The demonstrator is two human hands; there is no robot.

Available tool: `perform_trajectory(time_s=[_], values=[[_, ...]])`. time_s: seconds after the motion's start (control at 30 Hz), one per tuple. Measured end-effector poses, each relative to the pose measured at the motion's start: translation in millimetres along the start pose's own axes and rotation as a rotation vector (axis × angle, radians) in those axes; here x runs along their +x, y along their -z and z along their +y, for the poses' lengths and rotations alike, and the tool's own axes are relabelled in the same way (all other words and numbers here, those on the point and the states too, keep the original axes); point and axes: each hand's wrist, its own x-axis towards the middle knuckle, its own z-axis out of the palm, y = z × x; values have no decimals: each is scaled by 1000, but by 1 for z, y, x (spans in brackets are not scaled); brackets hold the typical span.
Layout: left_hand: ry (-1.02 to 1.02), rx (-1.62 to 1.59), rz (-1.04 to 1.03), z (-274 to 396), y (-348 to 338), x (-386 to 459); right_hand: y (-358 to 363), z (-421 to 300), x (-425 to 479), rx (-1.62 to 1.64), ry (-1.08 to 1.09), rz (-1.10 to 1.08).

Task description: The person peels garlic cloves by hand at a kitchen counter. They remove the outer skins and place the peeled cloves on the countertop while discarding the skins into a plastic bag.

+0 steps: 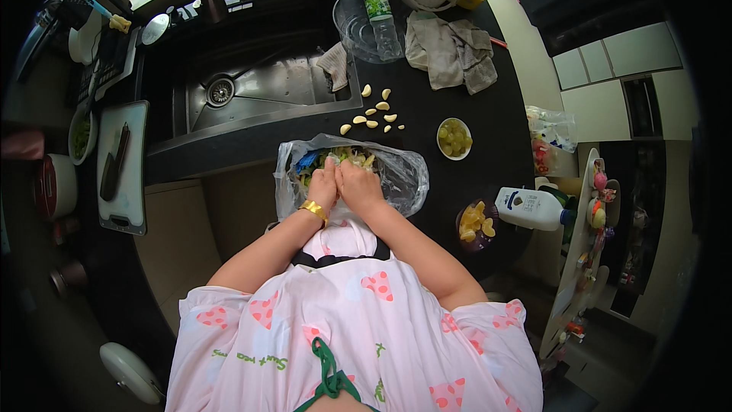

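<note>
My left hand [323,184] and my right hand [357,184] meet over a clear plastic bag [403,174], thumbs and fingertips together. A small pale bit shows at the fingertips, too hidden to name. A gold bracelet [314,210] circles my left wrist. Inside the bag are vegetable scraps and peelings [363,157], with a piece of blue plastic [307,161] among them. Just beyond the bag, several peeled garlic cloves [382,106] lie scattered on the black countertop [414,109].
Ahead is a steel sink [269,86]. A cutting board [137,183] at left bears a knife [121,149]. To the right stand a bowl of green grapes [454,137], a bowl of orange segments [477,223] and a white jug [529,208]. Behind are rags [440,51] and a plastic bottle [378,8].
</note>
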Motion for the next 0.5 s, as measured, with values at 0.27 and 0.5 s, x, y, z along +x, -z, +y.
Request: perform_trajectory(time_s=[0.27,0.5], values=[[-369,83,351,-48,8,38,-21,5,14,388,-171,-93],[-167,-164,155,-16,-1,1,-61,33,6,500,-164,-81]])
